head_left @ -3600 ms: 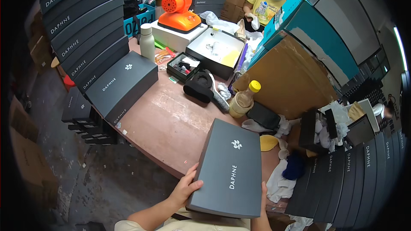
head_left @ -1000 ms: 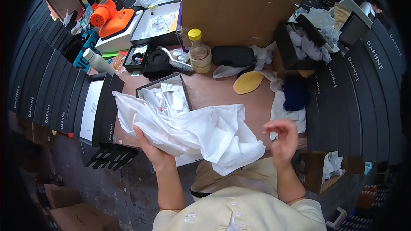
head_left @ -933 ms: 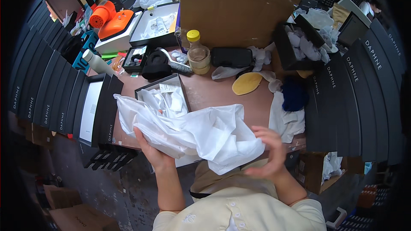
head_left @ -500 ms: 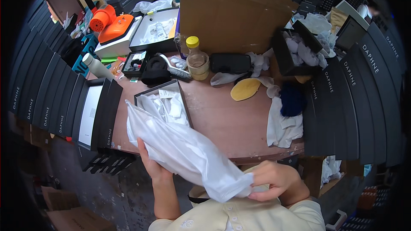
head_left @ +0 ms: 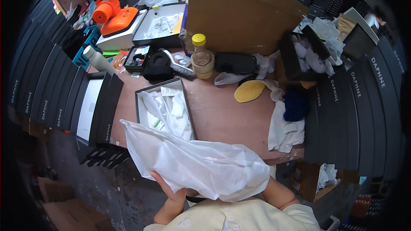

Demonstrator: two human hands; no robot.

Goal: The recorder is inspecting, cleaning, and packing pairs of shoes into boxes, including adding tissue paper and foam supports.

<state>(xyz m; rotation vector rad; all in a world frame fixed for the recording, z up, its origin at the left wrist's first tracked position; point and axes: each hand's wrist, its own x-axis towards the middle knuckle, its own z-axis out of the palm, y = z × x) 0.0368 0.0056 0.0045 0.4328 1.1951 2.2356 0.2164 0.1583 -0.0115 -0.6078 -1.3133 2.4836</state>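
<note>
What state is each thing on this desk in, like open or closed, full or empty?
White plastic bag: held up off the desk, crumpled.
Left hand: gripping the bag from below.
Black box: open, white wrapping inside.
Jar: upright, yellow lid on.
White cloth: draped over the desk edge.

That white bag (head_left: 201, 167) is thin crinkly plastic, semi-glossy. Box (head_left: 165, 109) at 12 o'clock from it: matt black card, crumpled tissue paper inside. Table (head_left: 222, 115)'s smooth brown wood laminate.
</note>
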